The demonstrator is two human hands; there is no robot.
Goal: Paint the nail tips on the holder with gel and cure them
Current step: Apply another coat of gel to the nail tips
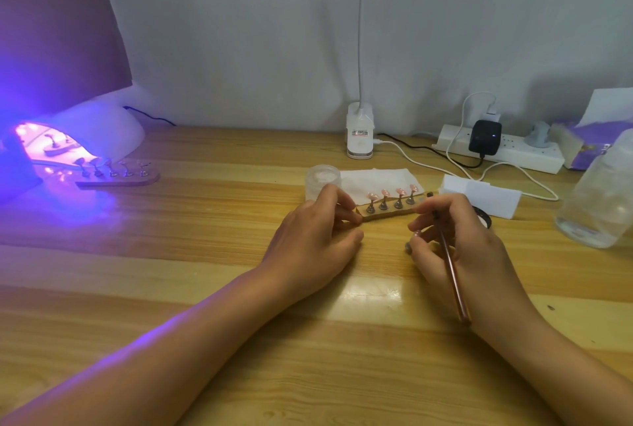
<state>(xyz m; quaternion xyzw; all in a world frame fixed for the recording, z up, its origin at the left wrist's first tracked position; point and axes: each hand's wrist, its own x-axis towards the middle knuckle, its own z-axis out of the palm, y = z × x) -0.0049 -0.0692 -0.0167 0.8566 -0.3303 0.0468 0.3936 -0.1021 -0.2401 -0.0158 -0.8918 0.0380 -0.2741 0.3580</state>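
Two hands: both are down at the middle of the wooden surface [171,288], one at each end of the near holder [387,215].
Left: the left hand [315,237] has its fingers curled in, and the fingertips pinch the holder's left end.
Right: the right hand [459,244] grips a slim brush [454,281], handle lying back towards the wrist; its fingertips also pinch a small grey-and-pink piece, seemingly one loose stand [412,241], just before the holder's right end.
Holder: wooden strip, flat, just beyond the fingers.
Tips: four pink nail tips [384,192] sit in a row on metal stands along it.
Just behind: a frosted jar [323,177] and a white tissue [376,179], right behind the holder.
Far left: a white curing lamp [99,131] glows violet, and a second holder [118,180] with five stands lies at its mouth.
Back edge: a clip lamp base [359,137], a power strip [513,155], a black adapter [484,137] plugged in.
Right edge: a clear bottle [599,199], and a white folded pad [479,197] near the right hand.
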